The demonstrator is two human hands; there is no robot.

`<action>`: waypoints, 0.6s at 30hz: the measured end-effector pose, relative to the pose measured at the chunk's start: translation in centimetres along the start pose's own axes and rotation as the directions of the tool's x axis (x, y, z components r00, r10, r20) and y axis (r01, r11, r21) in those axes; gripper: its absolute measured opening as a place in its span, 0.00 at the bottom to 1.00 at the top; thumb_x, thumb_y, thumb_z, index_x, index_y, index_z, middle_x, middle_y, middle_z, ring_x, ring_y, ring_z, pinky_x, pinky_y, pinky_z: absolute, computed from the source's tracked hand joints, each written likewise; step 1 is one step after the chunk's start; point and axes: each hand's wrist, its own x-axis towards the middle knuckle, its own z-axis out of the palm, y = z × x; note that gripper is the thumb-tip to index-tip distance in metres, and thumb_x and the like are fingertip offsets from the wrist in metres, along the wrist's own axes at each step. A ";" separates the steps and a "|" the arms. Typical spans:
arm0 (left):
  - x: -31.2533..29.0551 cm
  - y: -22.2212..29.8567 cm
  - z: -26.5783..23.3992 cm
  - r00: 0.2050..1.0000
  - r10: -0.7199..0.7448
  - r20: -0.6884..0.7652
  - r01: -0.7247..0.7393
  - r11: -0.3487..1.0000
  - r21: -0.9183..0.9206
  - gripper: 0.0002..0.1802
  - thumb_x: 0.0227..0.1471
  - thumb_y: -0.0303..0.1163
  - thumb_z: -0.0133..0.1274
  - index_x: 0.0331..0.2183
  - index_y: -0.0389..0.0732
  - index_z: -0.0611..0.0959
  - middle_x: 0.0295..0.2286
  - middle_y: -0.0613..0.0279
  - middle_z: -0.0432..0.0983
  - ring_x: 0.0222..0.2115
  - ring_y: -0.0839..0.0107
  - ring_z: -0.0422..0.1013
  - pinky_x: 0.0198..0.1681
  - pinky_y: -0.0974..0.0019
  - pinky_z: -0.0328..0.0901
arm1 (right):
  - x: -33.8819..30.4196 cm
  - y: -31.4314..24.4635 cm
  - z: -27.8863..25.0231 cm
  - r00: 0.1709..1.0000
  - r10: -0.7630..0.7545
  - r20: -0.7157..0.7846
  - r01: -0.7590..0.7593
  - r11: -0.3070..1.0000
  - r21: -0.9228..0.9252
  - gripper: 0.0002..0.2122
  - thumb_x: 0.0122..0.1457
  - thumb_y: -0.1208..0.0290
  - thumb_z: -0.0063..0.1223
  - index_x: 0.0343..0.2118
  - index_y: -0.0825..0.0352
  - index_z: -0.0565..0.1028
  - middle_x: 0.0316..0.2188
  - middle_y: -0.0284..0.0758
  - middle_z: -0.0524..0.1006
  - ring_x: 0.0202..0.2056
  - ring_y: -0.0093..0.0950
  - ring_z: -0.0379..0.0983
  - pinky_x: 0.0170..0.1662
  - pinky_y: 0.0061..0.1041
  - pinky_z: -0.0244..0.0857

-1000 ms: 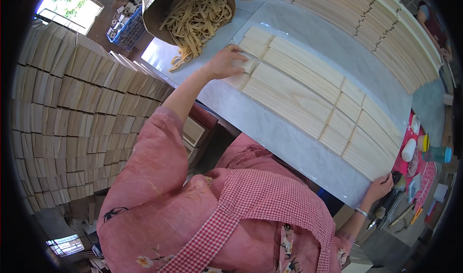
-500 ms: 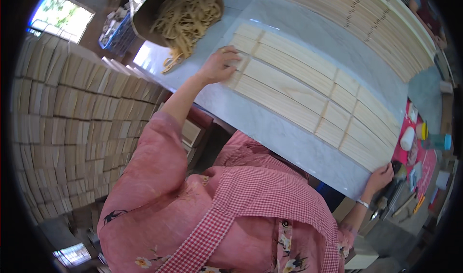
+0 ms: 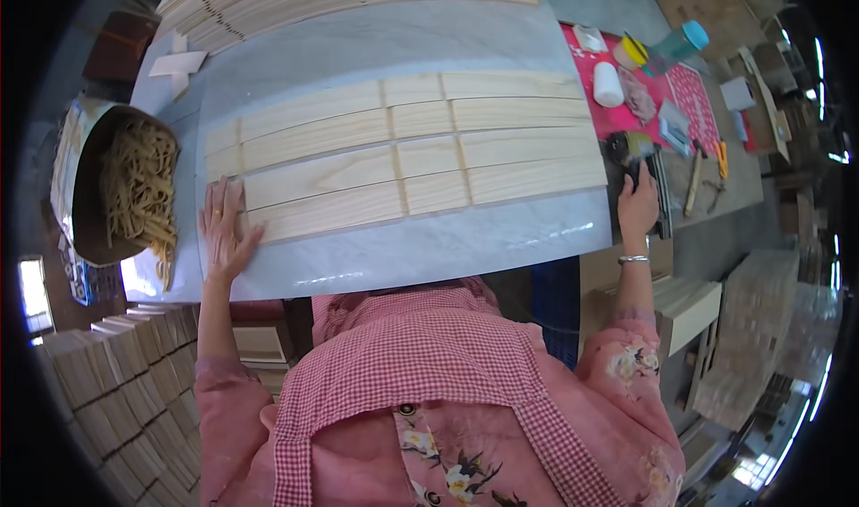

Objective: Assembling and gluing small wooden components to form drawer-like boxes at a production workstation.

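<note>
Left hand (image 3: 225, 230) lies flat, fingers spread, butting the left ends of the wood strips (image 3: 403, 153) so the rows on the counter (image 3: 429, 247) stay aligned. Right hand (image 3: 637, 207) rests at their right end by the dark tool (image 3: 637, 149); can't tell its finger state.

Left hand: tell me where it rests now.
In the head view, the left hand lies flat on the table at the left end of the nearest wooden slat row, beside the container of wood scraps.

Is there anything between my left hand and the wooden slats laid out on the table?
Nothing visible does. The left hand lies flat on the table right at the left end of the wooden slats, fingers touching the nearest rows. The right hand rests at the right end.
</note>
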 end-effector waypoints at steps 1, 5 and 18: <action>-0.1 0.3 0.2 1.000 0.016 0.003 -0.016 1.000 -0.008 0.43 0.48 0.48 0.61 0.63 0.45 0.68 0.66 0.51 0.53 0.67 0.47 0.46 0.67 0.49 0.47 | 0.4 0.3 -0.1 1.000 0.014 -0.004 -0.014 1.000 -0.012 0.19 0.58 0.68 0.55 0.53 0.65 0.74 0.47 0.43 0.76 0.47 0.46 0.72 0.49 0.40 0.67; -0.1 -1.1 1.0 0.998 0.067 0.020 -0.068 0.997 0.034 0.53 0.46 0.60 0.59 0.66 0.46 0.61 0.68 0.54 0.49 0.69 0.47 0.42 0.67 0.47 0.44 | 1.9 1.2 0.9 0.998 0.042 -0.048 -0.043 0.999 -0.015 0.17 0.58 0.66 0.56 0.50 0.63 0.76 0.45 0.43 0.76 0.43 0.45 0.73 0.45 0.40 0.69; -2.8 -3.5 2.2 0.997 -0.049 -0.054 0.043 0.992 -0.120 0.65 0.33 0.54 0.72 0.66 0.39 0.57 0.66 0.40 0.47 0.65 0.43 0.50 0.66 0.48 0.51 | 0.1 -3.5 4.2 0.961 -0.267 -0.075 0.277 0.946 0.172 0.11 0.60 0.67 0.52 0.42 0.64 0.80 0.38 0.43 0.77 0.37 0.44 0.72 0.43 0.38 0.68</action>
